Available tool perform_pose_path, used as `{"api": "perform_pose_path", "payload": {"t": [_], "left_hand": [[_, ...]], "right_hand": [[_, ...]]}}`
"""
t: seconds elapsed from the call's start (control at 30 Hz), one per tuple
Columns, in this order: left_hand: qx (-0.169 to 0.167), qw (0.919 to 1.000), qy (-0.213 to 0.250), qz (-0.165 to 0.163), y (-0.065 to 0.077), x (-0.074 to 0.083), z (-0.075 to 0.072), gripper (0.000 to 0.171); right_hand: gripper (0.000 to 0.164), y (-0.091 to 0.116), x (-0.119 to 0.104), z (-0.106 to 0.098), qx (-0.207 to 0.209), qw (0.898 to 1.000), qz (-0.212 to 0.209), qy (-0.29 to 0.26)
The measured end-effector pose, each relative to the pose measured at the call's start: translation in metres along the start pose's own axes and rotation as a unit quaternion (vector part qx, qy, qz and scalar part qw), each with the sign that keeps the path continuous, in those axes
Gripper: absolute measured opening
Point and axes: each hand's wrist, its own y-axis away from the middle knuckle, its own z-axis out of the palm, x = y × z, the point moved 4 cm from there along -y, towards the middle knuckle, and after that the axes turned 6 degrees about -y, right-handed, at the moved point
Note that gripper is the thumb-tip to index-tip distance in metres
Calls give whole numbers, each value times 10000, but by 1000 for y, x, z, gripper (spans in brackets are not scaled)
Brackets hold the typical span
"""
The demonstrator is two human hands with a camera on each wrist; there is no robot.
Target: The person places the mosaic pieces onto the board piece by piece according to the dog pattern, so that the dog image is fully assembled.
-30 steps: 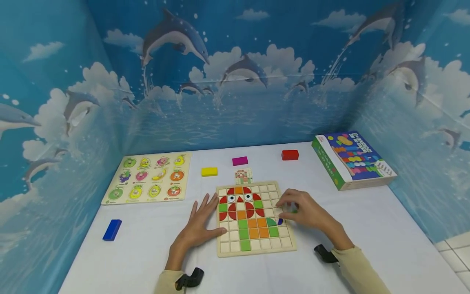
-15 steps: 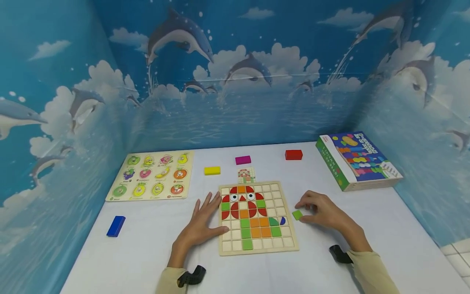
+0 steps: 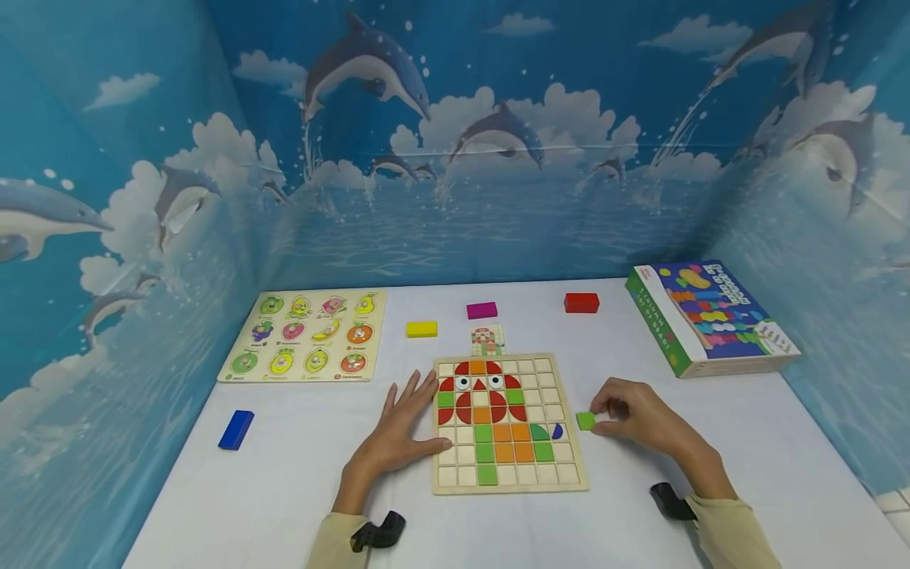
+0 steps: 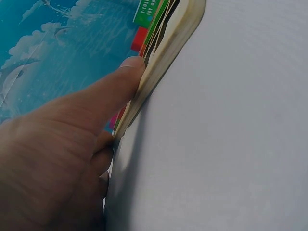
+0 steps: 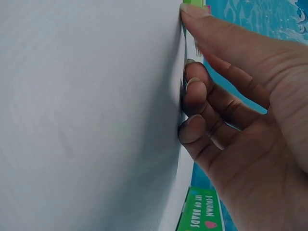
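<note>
A wooden grid board (image 3: 580, 466) lies on the white table, with red, orange and green pieces forming a figure that has two eyes. A small dark blue curved piece (image 3: 557, 432) sits in a cell near its right side. My left hand (image 3: 398, 433) rests at the board's left edge with fingers spread; in the left wrist view the thumb (image 4: 126, 72) touches the board's side. Just right of the board, my right hand (image 3: 640, 417) pinches a green square tile (image 3: 585, 421) between thumb and forefinger, close to the tabletop. The other right fingers are curled (image 5: 193, 130).
A picture card (image 3: 487, 341) lies behind the board. Yellow (image 3: 422, 329), magenta (image 3: 482, 310) and red (image 3: 581, 303) blocks stand farther back. A fruit board (image 3: 302, 336) and a blue block (image 3: 236, 430) are at left, a game box (image 3: 711, 316) at right.
My right hand has moved off the board's right part to the table beside it, where it now pinches the green tile. The blue piece stays on the board. My left hand keeps its place.
</note>
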Motion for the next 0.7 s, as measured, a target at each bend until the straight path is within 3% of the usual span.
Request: {"api": "perform_pose_path", "payload": {"t": [0.33, 0.53, 0.7], "left_hand": [[-83, 10000, -17, 30, -1, 4, 4, 106], [-12, 9999, -76, -67, 0, 2, 1, 106], [19, 10000, -34, -85, 0, 1, 0, 107]], "right_hand": [[21, 10, -2, 0, 51, 9993, 317, -171], [16, 6, -25, 3, -134, 9981, -126, -592], [17, 1, -45, 20, -508, 9873, -463, -1430]]}}
